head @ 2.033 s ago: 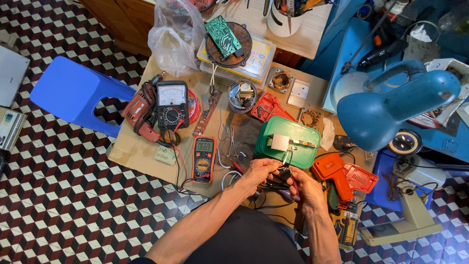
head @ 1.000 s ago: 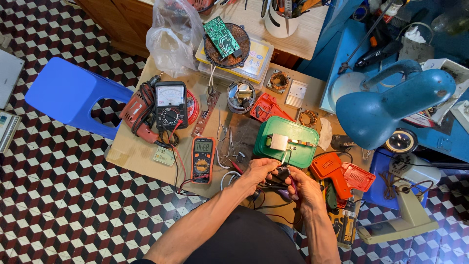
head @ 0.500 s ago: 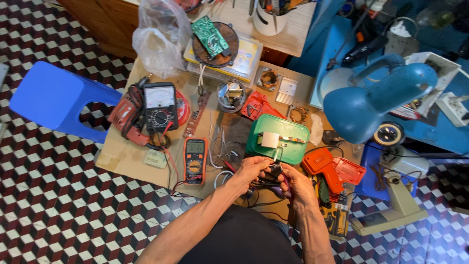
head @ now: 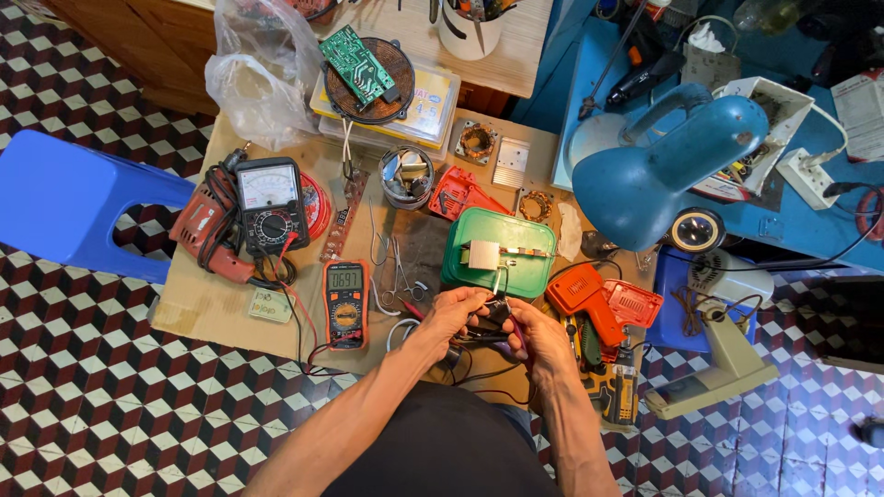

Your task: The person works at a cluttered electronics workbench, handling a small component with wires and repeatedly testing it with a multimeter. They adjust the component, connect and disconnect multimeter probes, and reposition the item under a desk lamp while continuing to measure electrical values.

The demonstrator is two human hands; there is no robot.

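Note:
My left hand (head: 448, 316) and my right hand (head: 538, 338) meet over the near edge of a low wooden worktable (head: 198, 308). Between them they pinch a small dark component (head: 486, 322) with thin wires trailing from it. The right hand also grips a slim probe-like tool with a reddish tip. Just beyond the fingers lies a green plastic lid (head: 497, 250) with a small white part on it. A digital multimeter (head: 346, 301) rests left of my left hand, its red and black leads running toward my hands.
An analog multimeter (head: 270, 201) lies on a red drill body at left. An orange power-tool housing (head: 589, 299) sits right of my hands. A blue desk lamp (head: 659, 177), a blue stool (head: 69, 207), a circuit board on a round speaker (head: 361, 63) and tweezers surround the work area.
The camera has shifted slightly, sliding the scene right in view. Both hands stay together on the small component, with only small finger movements.

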